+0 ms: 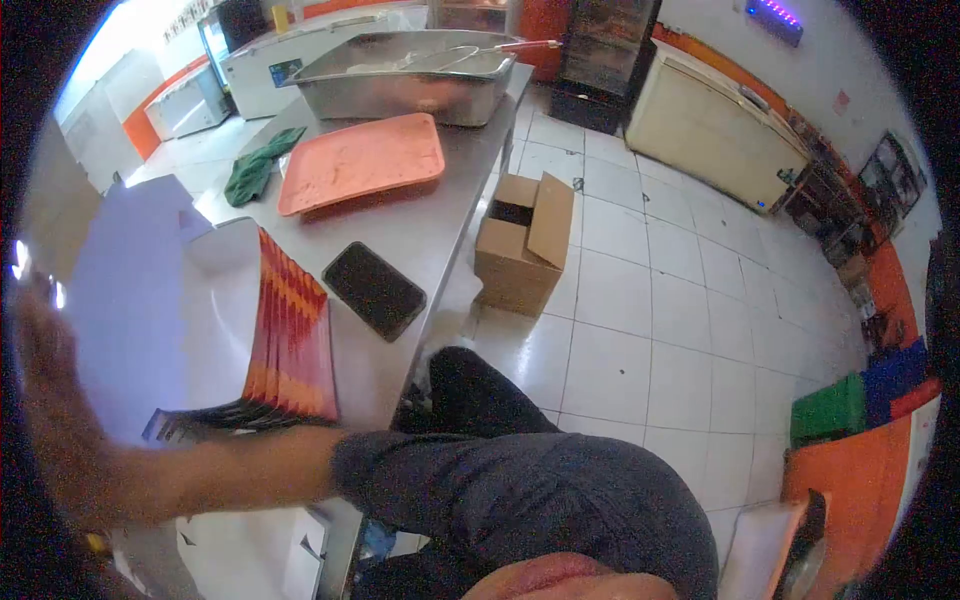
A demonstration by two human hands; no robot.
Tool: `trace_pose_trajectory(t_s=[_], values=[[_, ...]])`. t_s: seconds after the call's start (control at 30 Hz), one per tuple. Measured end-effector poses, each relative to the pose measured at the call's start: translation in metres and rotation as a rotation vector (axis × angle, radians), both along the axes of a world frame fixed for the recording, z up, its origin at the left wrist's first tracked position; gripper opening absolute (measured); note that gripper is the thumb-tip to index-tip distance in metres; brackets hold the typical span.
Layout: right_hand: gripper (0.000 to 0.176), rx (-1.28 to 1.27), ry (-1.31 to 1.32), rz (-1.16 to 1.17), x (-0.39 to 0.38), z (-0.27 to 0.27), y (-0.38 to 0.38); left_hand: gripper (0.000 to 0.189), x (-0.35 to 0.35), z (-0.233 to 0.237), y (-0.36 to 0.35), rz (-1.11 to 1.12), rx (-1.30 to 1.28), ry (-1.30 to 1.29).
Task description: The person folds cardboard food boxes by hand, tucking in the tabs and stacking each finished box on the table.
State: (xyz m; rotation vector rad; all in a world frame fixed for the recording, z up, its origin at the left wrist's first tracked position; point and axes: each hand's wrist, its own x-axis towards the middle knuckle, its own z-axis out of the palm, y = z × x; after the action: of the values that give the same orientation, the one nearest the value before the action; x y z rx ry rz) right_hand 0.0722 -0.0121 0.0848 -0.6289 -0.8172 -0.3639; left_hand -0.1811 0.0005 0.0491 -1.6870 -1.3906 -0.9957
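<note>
My right arm, in a dark grey sleeve, reaches across the lower part of the view to the left. At the dim left edge is my right hand (55,380), smeared and partly cut off, beside a large pale lavender sheet (130,290). I cannot tell whether the fingers grip the sheet. A curved stack of printed sheets (290,340), white inside with red and orange edges, stands just above my forearm on the metal table (400,215). To the right of the stack lies a dark smartphone (375,290). My left hand is out of view.
Farther along the table are a coral tray (365,163), a green cloth (262,165) and a deep metal pan (410,90) with a whisk (460,55). An open cardboard box (520,255) stands beside the table. A chest freezer (710,125) lines the far wall.
</note>
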Motion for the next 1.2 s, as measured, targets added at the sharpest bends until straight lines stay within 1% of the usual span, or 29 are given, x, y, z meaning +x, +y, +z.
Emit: trace_pose_trajectory(t_s=[0.03,0.07,0.17,0.2,0.27,0.3,0.4,0.43,0.47,0.5,0.53,0.57,0.6,0.63,0.67,0.7,0.73,0.77,0.8,0.87,0.9,0.93,1.0,1.03,1.07,1.1,1.13,1.2], values=[[0.076,0.009,0.006,-0.004,0.009,0.006,-0.012,0.045,-0.005,-0.002,0.004,0.014,0.004,0.001],[0.076,0.014,0.006,0.014,0.005,0.006,-0.008,0.044,-0.009,-0.003,0.007,-0.06,-0.04,-0.126],[0.059,-0.037,0.093,0.721,-0.007,-0.008,0.018,0.042,-0.023,-0.007,0.018,-0.288,-0.154,-0.499],[0.059,-0.029,0.09,0.742,-0.004,-0.009,0.025,0.041,-0.029,-0.009,0.022,-0.365,-0.185,-0.624],[0.066,0.007,-0.264,0.681,0.005,-0.009,0.041,0.041,-0.039,-0.012,0.029,-0.528,-0.241,-0.875],[0.066,0.018,-0.268,0.698,0.006,-0.009,0.041,0.04,-0.044,-0.013,0.033,-0.612,-0.267,-0.999],[0.067,0.086,-0.418,1.196,0.027,-0.006,0.01,0.04,-0.058,-0.018,0.043,-0.88,-0.337,-1.361],[0.067,-0.13,-0.303,1.383,0.044,-0.002,-0.016,0.04,-0.064,-0.019,0.046,-0.969,-0.349,-1.477],[0.067,-0.114,-0.315,1.415,0.036,0.0,-0.015,0.04,-0.141,-0.037,0.063,-0.95,-0.314,-1.472],[0.068,-0.011,-0.213,1.263,0.027,0.001,-0.011,0.041,-0.001,-0.016,-0.012,-1.097,-0.319,-1.447],[0.07,0.088,-0.107,1.113,0.019,0.0,-0.009,0.043,-0.009,-0.013,-0.006,-1.24,-0.321,-1.412],[0.073,0.057,-0.173,1.099,0.02,-0.001,-0.014,0.044,0.02,-0.004,-0.015,-1.378,-0.322,-1.368],[0.073,0.076,-0.181,1.147,0.018,-0.004,-0.012,0.046,0.047,0.008,-0.026,-1.508,-0.318,-1.315],[0.074,0.106,-0.278,0.919,0.013,-0.008,-0.007,0.048,0.08,0.008,-0.04,-1.626,-0.315,-1.251],[0.074,0.137,-0.361,0.692,0.007,-0.012,-0.003,0.05,0.073,0.012,-0.038,-1.735,-0.315,-1.181],[0.068,0.084,-0.438,0.719,0.003,-0.012,-0.006,0.052,0.073,0.013,-0.055,-1.838,-0.319,-1.1],[0.062,0.032,-0.518,0.741,-0.004,-0.014,-0.006,0.054,0.09,0.014,-0.064,-1.937,-0.331,-1.015],[0.053,0.086,-0.581,0.655,-0.016,-0.021,0.002,0.057,0.072,0.014,-0.074,-2.034,-0.349,-0.923],[0.053,0.111,-0.579,0.699,-0.026,-0.024,0.001,0.057,0.073,0.019,-0.081,-1.992,-0.323,-0.91],[0.051,0.024,-0.803,0.509,-0.026,-0.03,-0.007,0.053,0.08,0.027,-0.088,-1.246,0.098,-1.121],[0.054,-0.008,-0.825,0.717,-0.027,-0.029,-0.011,0.05,0.082,0.03,-0.092,-0.864,0.29,-1.175],[0.054,0.009,-0.825,0.742,-0.025,-0.027,-0.013,0.05,0.088,0.034,-0.094,-0.842,0.309,-1.163],[0.053,0.093,-0.793,1.039,-0.02,-0.019,-0.016,0.049,0.092,0.041,-0.096,-0.856,0.246,-1.369],[0.053,0.109,-0.738,1.036,-0.017,-0.019,-0.014,0.045,0.074,0.033,-0.082,-1.129,0.25,-1.417],[0.047,0.189,-0.626,1.276,-0.013,-0.02,-0.015,0.042,0.057,0.016,-0.066,-1.406,0.249,-1.444],[0.044,0.12,-0.556,1.383,-0.015,-0.021,-0.014,0.039,0.048,-0.002,-0.048,-1.553,0.156,-1.376],[0.041,0.048,-0.494,1.486,-0.019,-0.021,-0.01,0.036,0.04,-0.01,-0.037,-1.699,0.066,-1.297],[0.031,-0.013,-0.352,1.302,-0.024,-0.022,-0.004,0.032,0.082,0.006,-0.042,-1.61,0.168,-1.194]])
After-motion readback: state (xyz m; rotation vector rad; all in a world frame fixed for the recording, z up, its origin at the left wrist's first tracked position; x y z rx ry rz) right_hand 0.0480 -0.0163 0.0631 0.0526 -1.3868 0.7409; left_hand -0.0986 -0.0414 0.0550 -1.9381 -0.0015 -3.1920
